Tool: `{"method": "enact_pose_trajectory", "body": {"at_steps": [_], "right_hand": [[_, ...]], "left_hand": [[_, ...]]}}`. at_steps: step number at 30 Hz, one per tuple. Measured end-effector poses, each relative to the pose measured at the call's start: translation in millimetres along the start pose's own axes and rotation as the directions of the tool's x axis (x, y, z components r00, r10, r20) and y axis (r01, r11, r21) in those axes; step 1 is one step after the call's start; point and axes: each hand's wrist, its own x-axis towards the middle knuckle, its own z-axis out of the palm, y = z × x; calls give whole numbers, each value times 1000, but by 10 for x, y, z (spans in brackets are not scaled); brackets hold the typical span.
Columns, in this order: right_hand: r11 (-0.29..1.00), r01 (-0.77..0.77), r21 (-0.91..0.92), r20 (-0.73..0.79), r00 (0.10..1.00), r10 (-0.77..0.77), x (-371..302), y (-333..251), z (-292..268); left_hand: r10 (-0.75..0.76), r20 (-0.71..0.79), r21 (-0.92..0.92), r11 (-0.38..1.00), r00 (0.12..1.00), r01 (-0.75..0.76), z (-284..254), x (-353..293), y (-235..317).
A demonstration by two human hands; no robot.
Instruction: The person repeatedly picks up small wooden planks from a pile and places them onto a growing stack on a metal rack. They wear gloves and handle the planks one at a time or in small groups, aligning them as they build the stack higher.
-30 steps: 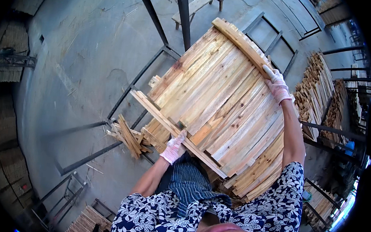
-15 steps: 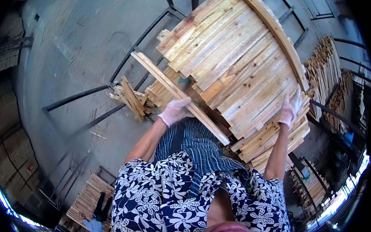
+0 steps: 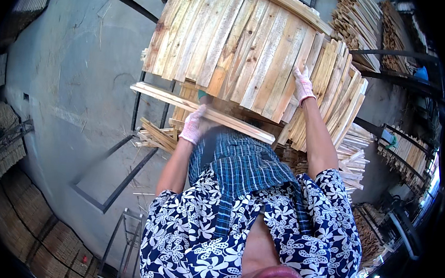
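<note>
My left hand (image 3: pixel 192 126), in a pale knitted glove, is closed around wooden slats (image 3: pixel 233 123) held together, slanting across in front of my apron. Ahead lies a row of light wooden boards (image 3: pixel 238 43) set side by side, some stained or knotted. My right hand (image 3: pixel 303 84), gloved too, rests on the boards at the right end of the row, its fingers stretched out. Beside it more slats (image 3: pixel 332 95) are stacked unevenly. A thicker wooden strip (image 3: pixel 292 5) crosses the far end of the boards.
Loose wood offcuts (image 3: pixel 157 135) lie left of the boards, by a dark metal frame (image 3: pixel 112 198). Slat bundles (image 3: pixel 356 27) stand at the far right. Another slat stack (image 3: pixel 407 153) is at the right, and a grey floor (image 3: pixel 83 79) stretches left.
My view has turned, so the boards appear farther left and higher. My left hand still holds the slats, now lying flatter. My right hand has shifted leftward in the picture, still on the boards.
</note>
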Motion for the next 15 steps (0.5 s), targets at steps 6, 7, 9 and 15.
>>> {"method": "enact_pose_trajectory", "body": {"at_steps": [6, 7, 9, 15], "right_hand": [[926, 31, -377, -120, 989, -82, -4, -137, 69], [910, 112, -400, -135, 975, -179, 2, -150, 94], [929, 82, -362, -97, 987, -125, -20, -190, 60], [856, 237, -459, -16, 961, -275, -249, -60, -90]], "left_hand": [[54, -46, 14, 998, 997, -54, 157, 403, -197], [66, -15, -19, 998, 998, -66, 171, 496, -197], [120, -69, -63, 990, 990, -125, 175, 610, -222], [53, -20, -25, 998, 998, -54, -29, 351, -242]]}}
